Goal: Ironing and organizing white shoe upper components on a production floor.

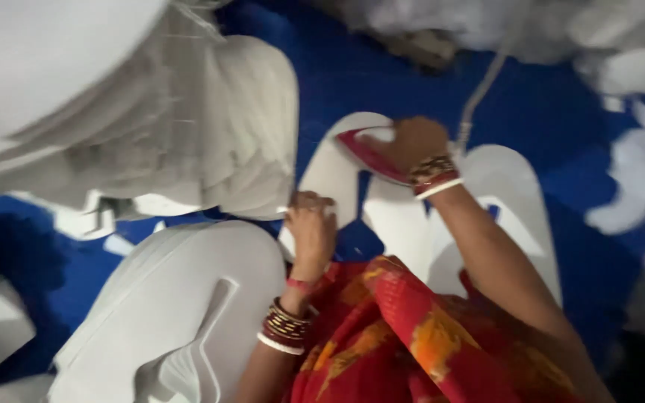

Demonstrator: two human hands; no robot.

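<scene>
— Pressing down on what, was the right hand seen?

— A red-edged tool, flat and pointed, was gripped under the right hand, with the fingers closed around it. It was held against a white cut fabric piece near the middle of the scene, on the blue surface.

— And the left hand?

— It was laid just near and left of the tool, with the fingers bent down onto the near edge of the same white piece. Whether anything was pinched between them could not be told, as the picture was blurred.

— What was seen around them?

— A second white piece was spread to the right, under the right forearm. A stack of white pieces lay near and left, and a larger fanned stack was placed far and left. A white cord ran from the right hand toward the far side. A red and orange garment was draped nearest the camera, and bangles were worn on both wrists.
</scene>
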